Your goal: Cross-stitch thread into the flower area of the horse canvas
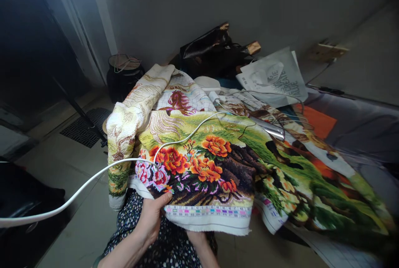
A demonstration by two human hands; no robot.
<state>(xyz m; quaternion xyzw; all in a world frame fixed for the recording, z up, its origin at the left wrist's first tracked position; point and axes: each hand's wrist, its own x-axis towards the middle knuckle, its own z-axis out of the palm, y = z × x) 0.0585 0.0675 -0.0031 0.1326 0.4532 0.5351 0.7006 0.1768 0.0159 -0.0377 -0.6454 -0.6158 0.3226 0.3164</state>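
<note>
Head view: stitched floral canvas (205, 172), soft folds.

The canvas (199, 168) was woven cloth, matt, its flowers thick with rough, nubbly wool stitches; its bare hem at 6 o'clock frayed. Across it ran a smooth, glossy plastic cable (93, 176). At 12 o'clock lay a shiny black bag (208, 45), at 1 o'clock a crinkled white printed sheet (274, 79). The floor (62, 151) at 9 o'clock was smooth tile.
</note>
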